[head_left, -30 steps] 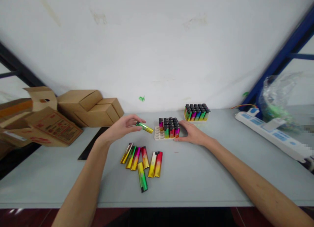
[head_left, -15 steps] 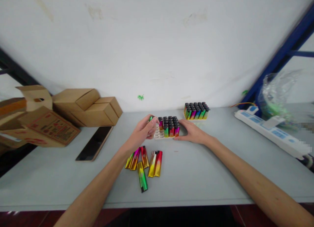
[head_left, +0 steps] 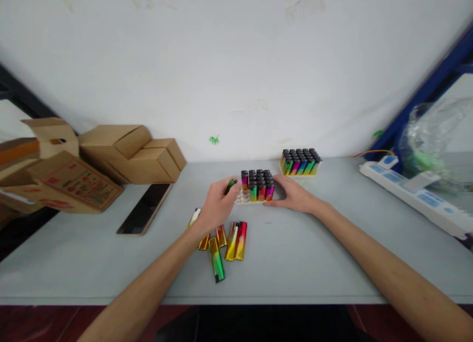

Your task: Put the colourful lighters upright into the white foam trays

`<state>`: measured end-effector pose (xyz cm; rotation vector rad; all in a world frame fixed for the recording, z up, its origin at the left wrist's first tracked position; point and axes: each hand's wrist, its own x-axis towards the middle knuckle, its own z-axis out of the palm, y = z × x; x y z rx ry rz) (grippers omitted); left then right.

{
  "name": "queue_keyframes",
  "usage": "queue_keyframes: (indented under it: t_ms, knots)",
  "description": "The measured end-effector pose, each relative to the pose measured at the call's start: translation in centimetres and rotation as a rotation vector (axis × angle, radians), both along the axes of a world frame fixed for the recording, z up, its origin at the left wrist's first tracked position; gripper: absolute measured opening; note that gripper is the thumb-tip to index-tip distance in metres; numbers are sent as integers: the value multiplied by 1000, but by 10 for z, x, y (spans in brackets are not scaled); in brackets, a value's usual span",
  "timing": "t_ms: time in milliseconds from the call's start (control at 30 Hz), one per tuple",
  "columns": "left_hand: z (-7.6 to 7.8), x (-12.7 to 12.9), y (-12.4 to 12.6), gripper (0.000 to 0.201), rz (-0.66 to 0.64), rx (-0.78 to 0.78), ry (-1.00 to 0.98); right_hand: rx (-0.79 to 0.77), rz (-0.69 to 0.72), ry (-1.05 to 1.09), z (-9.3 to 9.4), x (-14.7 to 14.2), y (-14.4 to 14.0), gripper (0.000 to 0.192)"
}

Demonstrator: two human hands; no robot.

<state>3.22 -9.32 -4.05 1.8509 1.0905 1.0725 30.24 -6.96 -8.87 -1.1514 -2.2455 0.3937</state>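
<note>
Head view: left hand (head_left: 216,206) has its fingers pinched round a green lighter (head_left: 231,185), held tilted just left of the white tray (head_left: 242,199) w/ upright lighters (head_left: 258,184). Right hand (head_left: 295,195) rests flat against the tray's right side, gripping nothing. Loose lighters (head_left: 229,238) lie on the counter (head_left: 314,263). Lighter looks light, stiff, glossy, prob. slippery; best pinched mid-body.

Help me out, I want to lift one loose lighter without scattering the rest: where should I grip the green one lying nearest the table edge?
Take the green lighter across its narrow body near the middle, fingers on its two long sides, coming from above. It lies flat, dark cap toward the table edge, mostly apart from the loose lighters behind it, so both sides look free there.
</note>
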Motion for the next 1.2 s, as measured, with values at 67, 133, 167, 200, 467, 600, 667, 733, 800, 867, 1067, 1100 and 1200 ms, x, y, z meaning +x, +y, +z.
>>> queue_keyframes:
  t_ms: [67, 133, 167, 200, 467, 600, 667, 733, 800, 867, 1067, 1100, 1200]
  knots:
    - [0, 0, 0, 40, 0, 14, 5, -6, -1, -11, 1, 0, 0, 64]
    - [0, 0, 0, 40, 4, 27, 4, -9, 7, -16, 1, 0, -1, 63]
    - [0, 0, 0, 41, 5, 32, 1, -8, 11, -16, 2, 0, -1, 63]
    - [0, 0, 0, 43, 5, 33, -8, -7, 14, -15, 2, 0, -1, 63]
    - [4, 2, 5, 51, -183, -167, -310, -13, 13, -4, 4, -1, -2, 63]
    - [5, 3, 13, 48, -201, -221, -426, 8, 24, 0, 3, -1, -1, 64]
    - [6, 3, 15, 47, -184, -218, -439, 19, 29, 1, 2, 0, 0, 65]
    - [6, 1, 16, 48, -123, -202, -425, 25, 32, 0, 0, 0, 0, 66]
    - [5, 0, 17, 48, -31, -165, -388, 28, 33, -3, -1, 1, 0, 67]
    - [2, -1, 19, 46, 49, -112, -325, 32, 31, -6, -2, 1, 0, 69]
    - [-11, -3, 25, 32, 169, 178, -102, 15, 28, -12, 0, 0, 0, 68]
    - [-13, -3, 25, 30, 189, 244, -41, 12, 26, -13, 1, 0, 0, 67]
    - [-14, -1, 23, 24, 201, 364, 98, 10, 16, -15, 1, 0, 0, 67]
